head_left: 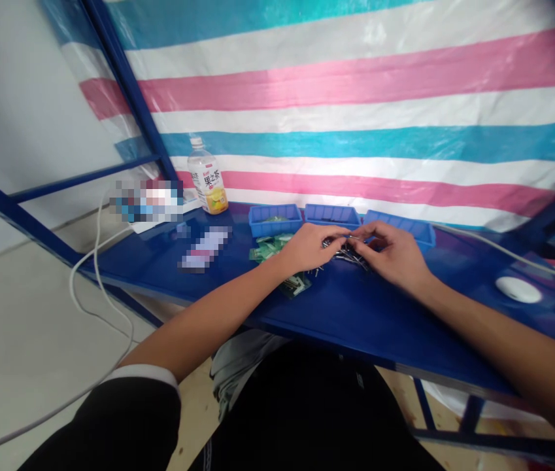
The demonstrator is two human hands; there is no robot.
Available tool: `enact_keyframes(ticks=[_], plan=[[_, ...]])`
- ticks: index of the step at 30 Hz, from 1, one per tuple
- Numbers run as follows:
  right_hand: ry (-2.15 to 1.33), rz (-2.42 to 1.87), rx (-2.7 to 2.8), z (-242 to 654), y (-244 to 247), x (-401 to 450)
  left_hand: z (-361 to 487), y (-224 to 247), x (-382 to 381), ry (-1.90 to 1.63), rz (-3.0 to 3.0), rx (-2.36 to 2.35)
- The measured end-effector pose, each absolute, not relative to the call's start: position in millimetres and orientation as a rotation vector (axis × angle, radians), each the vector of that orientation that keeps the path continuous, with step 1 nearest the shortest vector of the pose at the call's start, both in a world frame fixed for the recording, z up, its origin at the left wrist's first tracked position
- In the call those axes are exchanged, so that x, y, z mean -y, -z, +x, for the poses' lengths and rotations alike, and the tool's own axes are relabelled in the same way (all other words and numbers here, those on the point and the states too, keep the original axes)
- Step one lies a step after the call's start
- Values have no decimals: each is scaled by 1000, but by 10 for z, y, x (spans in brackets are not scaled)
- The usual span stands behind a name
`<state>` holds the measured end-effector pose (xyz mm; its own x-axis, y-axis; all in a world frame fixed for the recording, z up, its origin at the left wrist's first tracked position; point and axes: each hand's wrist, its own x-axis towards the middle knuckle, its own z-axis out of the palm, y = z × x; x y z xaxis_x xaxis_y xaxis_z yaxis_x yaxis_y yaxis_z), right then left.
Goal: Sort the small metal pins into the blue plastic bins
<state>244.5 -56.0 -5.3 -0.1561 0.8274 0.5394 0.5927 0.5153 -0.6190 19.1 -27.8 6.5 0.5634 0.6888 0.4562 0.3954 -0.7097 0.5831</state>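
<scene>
Left hand (310,248) and right hand (395,254) meet over metal pieces (350,256) — both pinched narrow — on what, I cannot tell.

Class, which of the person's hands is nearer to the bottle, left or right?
The left. The left hand is to the right of the bottle and closer to the person; the right hand is farther right, beyond the left hand.

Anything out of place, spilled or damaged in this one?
Nothing looks plainly spilled or broken. The untidy spot is by the left hand and right hand: thin metal pieces and green packets lie in loose heaps on the table, outside the bins. The bottle stands upright.
</scene>
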Motion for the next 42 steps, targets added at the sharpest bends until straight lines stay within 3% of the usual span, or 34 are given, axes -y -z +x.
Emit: enact_keyframes(ticks=[15, 42], plan=[[-341, -1150, 1992, 2480, 118, 616, 171, 30, 241, -1130, 2194, -783], [-298, -1021, 2121, 2419, 148, 822, -10, 75, 316, -1027, 2365, -913]])
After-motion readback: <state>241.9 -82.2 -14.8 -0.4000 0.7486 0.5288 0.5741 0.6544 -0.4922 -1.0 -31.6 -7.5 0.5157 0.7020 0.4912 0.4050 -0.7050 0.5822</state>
